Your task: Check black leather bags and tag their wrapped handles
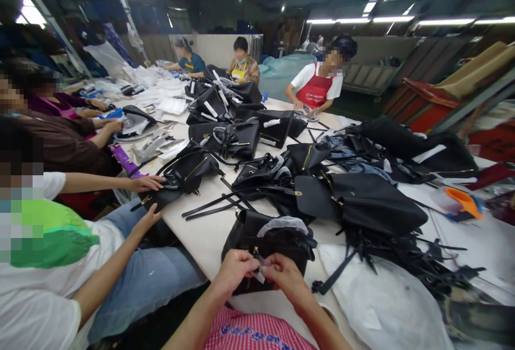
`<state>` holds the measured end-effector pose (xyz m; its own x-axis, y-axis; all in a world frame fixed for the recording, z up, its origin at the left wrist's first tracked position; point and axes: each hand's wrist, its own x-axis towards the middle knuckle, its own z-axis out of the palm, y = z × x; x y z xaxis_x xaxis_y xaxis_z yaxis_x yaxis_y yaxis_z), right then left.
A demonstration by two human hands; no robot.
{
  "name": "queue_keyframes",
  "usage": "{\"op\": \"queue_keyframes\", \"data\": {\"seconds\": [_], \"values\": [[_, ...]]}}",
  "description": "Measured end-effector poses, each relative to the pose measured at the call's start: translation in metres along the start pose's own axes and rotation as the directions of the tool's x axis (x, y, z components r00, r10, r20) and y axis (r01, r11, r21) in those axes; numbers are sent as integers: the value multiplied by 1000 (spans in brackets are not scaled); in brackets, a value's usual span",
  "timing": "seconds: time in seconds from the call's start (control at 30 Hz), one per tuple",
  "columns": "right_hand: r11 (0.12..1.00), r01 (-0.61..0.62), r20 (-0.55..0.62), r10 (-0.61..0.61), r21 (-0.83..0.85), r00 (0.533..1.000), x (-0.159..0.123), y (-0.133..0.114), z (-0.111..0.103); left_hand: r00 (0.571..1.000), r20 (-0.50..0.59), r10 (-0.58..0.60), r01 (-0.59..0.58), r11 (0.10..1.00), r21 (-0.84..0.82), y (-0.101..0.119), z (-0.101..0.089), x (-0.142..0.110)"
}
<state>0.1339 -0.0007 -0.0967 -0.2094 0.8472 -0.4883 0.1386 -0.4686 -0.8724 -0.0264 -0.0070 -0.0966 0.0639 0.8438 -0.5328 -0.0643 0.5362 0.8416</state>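
Observation:
A black handbag [241, 232] stands upright at the table's near edge, directly before me. Its handle is wrapped in clear plastic [284, 225]. At the front of the bag, just below a gold-coloured clasp [256, 251], both my hands meet with pinched fingers. My left hand [235, 270] and my right hand [285, 276] grip a small piece of thin clear plastic film [259, 272] between them. The lower front of the bag is partly hidden behind my hands.
Black bags [362, 200] and loose straps [217, 205] crowd the white table [189, 237]. A co-worker at my left handles another black bag [161, 200]. A clear plastic bag [374, 302] lies at right, near an orange tape dispenser [464, 203]. More people work around the table.

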Motion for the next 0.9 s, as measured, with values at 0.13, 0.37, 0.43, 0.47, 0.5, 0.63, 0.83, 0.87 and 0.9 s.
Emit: {"op": "queue_keyframes", "data": {"seconds": [0.13,0.37,0.43,0.47,0.5,0.63,0.83,0.87,0.9], "values": [[989,-35,-9,36,145,999,-5,3,-1,1000,9,-26,26,999,-23,-1,-1,-2],[976,26,-41,-18,216,999,2,8,10,1000,-20,-23,21,997,-73,-2,0,-5],[975,51,-54,-40,218,998,3,8,12,999,-33,-23,21,998,-65,-2,1,-5],[974,63,-61,-51,218,997,3,8,12,999,-45,-24,22,998,-59,-3,1,-5],[973,75,-67,-62,217,996,3,8,13,998,-60,-25,21,998,-53,-4,1,-5],[970,108,-83,-92,220,992,4,7,13,992,-129,-13,7,999,-44,-8,1,-4],[966,102,-92,-82,240,992,6,8,14,983,-180,-18,9,999,-50,-8,6,-2],[965,93,-90,-73,243,993,5,9,14,981,-190,-24,15,999,-47,-9,7,-1],[966,84,-87,-64,246,994,3,11,15,979,-200,-32,23,999,-43,-10,8,-1]]}}
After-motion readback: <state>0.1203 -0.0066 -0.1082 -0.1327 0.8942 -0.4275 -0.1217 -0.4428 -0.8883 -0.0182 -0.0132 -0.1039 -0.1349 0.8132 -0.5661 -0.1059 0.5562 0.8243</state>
